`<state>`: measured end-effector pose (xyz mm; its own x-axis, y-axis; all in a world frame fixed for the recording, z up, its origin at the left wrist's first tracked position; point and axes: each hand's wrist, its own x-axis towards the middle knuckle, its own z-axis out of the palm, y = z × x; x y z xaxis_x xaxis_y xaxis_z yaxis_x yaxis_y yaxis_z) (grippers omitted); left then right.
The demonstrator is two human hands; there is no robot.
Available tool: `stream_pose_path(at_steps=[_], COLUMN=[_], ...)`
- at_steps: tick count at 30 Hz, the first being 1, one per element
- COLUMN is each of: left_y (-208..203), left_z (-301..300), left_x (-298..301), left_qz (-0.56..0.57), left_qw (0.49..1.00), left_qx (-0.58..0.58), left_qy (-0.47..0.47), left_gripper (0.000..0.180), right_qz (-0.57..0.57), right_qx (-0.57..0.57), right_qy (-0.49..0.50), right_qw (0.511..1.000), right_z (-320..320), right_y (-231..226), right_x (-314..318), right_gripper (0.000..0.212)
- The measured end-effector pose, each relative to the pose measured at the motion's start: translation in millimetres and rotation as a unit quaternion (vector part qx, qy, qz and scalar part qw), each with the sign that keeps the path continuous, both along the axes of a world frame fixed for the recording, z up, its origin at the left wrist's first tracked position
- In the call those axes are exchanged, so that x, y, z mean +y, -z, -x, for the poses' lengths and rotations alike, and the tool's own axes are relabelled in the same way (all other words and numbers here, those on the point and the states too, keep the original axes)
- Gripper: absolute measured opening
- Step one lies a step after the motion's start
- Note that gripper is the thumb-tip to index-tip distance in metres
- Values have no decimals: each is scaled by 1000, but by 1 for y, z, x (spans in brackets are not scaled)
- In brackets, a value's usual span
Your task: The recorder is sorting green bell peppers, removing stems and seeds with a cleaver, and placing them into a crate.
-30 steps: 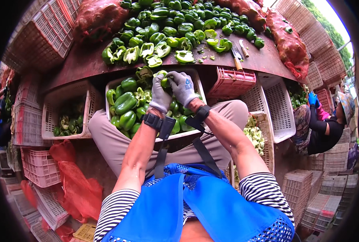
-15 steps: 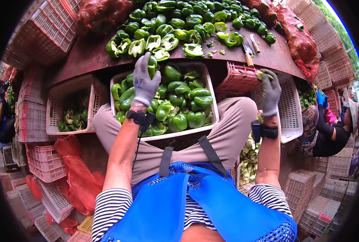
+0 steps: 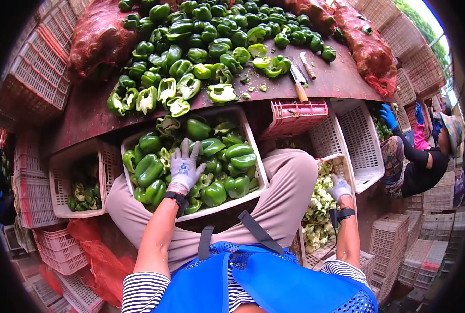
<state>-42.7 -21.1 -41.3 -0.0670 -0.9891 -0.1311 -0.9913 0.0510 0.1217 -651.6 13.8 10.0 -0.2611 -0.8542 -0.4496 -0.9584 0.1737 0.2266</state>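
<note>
My left hand (image 3: 186, 166), in a grey glove, lies with fingers spread over the green bell peppers (image 3: 149, 170) in a white crate (image 3: 264, 175) between my knees. Whole and cut peppers lie under and around it. My right hand (image 3: 340, 188), also gloved, hangs over a crate of pale pepper cores and scraps (image 3: 320, 201) beside my right knee. Its fingers look loosely apart, with nothing visible in them. Halved peppers (image 3: 179, 106) lie cut side up along the near edge of the table (image 3: 326, 86).
A pile of peppers (image 3: 209, 34) covers the table's middle, between red mesh sacks (image 3: 365, 49). Two knives (image 3: 300, 89) lie at its right. A red crate (image 3: 297, 112) and white crates (image 3: 365, 141) stand below. At far right is another person with blue gloves (image 3: 388, 116).
My left hand has come down from the table edge onto the crate's peppers and let go of a pepper. My right hand has dropped to the scraps; the green piece it held is gone.
</note>
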Motion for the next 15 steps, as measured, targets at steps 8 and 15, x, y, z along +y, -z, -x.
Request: stream_pose_path(at_steps=[8,15], left_y=[9,17], left_z=[0,-4], left_x=[-16,-26], left_qz=[29,39], left_qw=[999,999], left_qx=[32,25], left_qy=[0,13], left_gripper=[96,102], right_qz=[231,192], right_qx=[-331,-281], right_qy=[-241,-200], right_qw=[883,919], right_z=[-227,-374], right_y=[-87,-22], right_x=[-270,-426], right_gripper=[45,43])
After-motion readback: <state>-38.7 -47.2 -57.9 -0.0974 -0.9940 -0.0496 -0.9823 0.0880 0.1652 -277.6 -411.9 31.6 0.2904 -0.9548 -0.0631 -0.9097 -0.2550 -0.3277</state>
